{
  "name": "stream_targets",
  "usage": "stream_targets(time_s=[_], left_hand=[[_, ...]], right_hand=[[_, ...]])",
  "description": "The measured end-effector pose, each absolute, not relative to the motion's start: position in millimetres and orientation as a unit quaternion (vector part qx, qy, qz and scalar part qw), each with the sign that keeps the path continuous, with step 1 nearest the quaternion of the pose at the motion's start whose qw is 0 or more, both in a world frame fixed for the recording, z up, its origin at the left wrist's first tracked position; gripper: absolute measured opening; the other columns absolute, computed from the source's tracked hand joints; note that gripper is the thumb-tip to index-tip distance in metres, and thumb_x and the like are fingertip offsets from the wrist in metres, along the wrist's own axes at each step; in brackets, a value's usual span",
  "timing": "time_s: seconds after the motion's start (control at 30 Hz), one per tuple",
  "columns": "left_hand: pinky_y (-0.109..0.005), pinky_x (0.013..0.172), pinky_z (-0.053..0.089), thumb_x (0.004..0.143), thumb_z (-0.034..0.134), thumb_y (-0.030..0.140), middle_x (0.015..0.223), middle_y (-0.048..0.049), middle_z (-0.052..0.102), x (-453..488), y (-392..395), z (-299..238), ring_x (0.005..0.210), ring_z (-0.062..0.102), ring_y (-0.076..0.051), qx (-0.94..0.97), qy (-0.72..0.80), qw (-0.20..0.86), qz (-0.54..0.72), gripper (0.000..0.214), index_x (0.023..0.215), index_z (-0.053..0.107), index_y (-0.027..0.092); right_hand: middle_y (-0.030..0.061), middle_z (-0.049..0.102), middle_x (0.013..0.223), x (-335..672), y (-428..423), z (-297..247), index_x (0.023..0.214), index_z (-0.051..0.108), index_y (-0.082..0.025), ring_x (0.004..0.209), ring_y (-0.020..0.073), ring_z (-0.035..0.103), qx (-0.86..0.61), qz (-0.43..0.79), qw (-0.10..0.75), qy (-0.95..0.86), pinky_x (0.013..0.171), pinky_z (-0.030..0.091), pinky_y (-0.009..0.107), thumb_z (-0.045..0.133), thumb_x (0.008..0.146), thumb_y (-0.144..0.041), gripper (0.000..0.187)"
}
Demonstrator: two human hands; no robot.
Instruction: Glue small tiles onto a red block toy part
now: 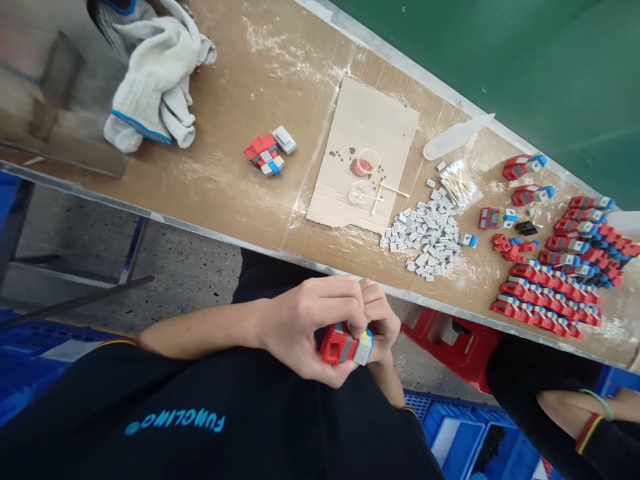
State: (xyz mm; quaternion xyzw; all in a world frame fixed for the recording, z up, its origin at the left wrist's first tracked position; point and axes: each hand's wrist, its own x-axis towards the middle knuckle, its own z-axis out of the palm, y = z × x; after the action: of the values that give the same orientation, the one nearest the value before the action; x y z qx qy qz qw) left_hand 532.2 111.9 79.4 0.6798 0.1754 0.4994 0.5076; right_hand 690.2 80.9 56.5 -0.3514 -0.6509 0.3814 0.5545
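Both hands meet in front of my torso, below the table edge, around a small red, grey and white toy part (340, 344) with yellow marks. My left hand (313, 327) wraps its fingers round the red end. At the white end, my right hand (381, 319) is closed with bent fingers, partly hidden behind the left. Across the table edge lie a heap of small light-grey pieces (425, 230) and a cardboard sheet (345, 133). On the sheet are a small clear cup (357, 193), a second cup holding reddish liquid (364, 164), and cotton swabs (394, 190).
White gloves (155, 80) and a red, grey and white toy assembly (265, 155) lie leftward. Rightward are a bag of swabs (460, 183), a translucent pointed plastic tool (457, 137) and rows of red toy parts (547, 297). Another person's arm (570, 407) and a red stool (450, 347) are nearby.
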Motion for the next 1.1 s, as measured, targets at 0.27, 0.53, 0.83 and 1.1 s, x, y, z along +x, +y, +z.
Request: stream_targets(time_s=[0.27,0.53,0.83,1.1], left_hand=[[-0.023,0.058,0.043,0.075,0.064,0.010,0.078,0.0017,0.050,531.6,109.6,82.5,0.068,0.045,-0.012,0.676,0.197,0.519,0.485,0.023,0.088,0.048,0.021],[-0.024,0.061,0.046,0.078,0.067,0.011,0.076,0.0013,0.053,531.6,104.6,82.4,0.068,0.048,-0.012,0.655,0.181,0.534,0.503,0.021,0.089,0.051,0.021],[-0.025,0.063,0.054,0.073,0.071,0.011,0.080,-0.0007,0.059,532.0,102.6,76.7,0.068,0.056,-0.014,0.651,0.182,0.527,0.516,0.028,0.091,0.054,0.022],[-0.028,0.065,0.056,0.077,0.067,0.012,0.073,0.0019,0.061,537.1,98.9,70.9,0.066,0.058,-0.014,0.647,0.183,0.499,0.546,0.026,0.095,0.051,0.023]], right_hand=[[-0.0044,0.046,0.069,688.8,76.4,54.9,0.084,0.054,-0.026,0.060,0.0141,0.047,-0.363,0.384,0.562,-0.637,0.052,0.039,0.032,0.064,0.105,-0.036,0.026],[-0.0056,0.045,0.066,686.3,75.6,59.9,0.083,0.053,-0.025,0.055,0.0116,0.044,-0.355,0.370,0.571,-0.641,0.048,0.036,0.031,0.066,0.105,-0.039,0.029],[-0.0044,0.048,0.067,689.4,72.9,55.0,0.097,0.065,-0.027,0.057,0.0148,0.047,-0.351,0.359,0.578,-0.643,0.050,0.041,0.032,0.069,0.103,-0.035,0.011],[-0.0033,0.052,0.070,677.9,65.3,39.8,0.104,0.065,-0.030,0.056,0.0164,0.045,-0.345,0.295,0.650,-0.610,0.048,0.040,0.033,0.062,0.103,-0.022,0.008]])
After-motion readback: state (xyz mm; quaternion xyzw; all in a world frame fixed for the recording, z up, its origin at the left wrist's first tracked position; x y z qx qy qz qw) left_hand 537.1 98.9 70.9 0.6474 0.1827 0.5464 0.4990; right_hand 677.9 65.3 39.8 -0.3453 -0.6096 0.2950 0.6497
